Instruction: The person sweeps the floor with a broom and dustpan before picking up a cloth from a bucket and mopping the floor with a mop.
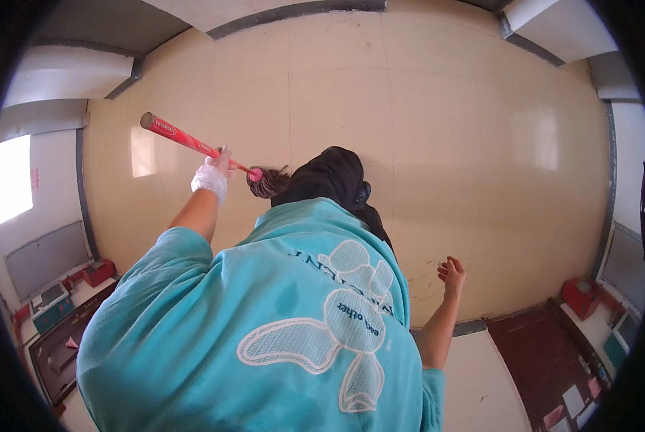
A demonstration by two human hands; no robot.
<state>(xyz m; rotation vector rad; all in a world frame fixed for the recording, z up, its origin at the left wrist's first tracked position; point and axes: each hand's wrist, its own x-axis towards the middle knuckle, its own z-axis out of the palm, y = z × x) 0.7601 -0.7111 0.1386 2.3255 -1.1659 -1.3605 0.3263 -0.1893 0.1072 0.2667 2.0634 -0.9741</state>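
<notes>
My left hand [221,168], in a thin clear plastic glove, is closed around the red handle of a mop [178,135]. The handle's end points up to the left, and the dark string mop head [268,182] with its pink collar hangs low beside my dark trousers, partly hidden by them. Out to the right, my right hand [452,272] is bare and holds nothing, its fingers loosely bent and somewhat apart. Beneath both hands lies the beige tiled floor [338,108].
Walls with dark grey skirting [301,11] surround the floor, and wall corners jut in at the top. Red boxes [99,272] stand at the lower left and lower right. A dark red door [533,362] is at the lower right. Dark marks show on some tiles.
</notes>
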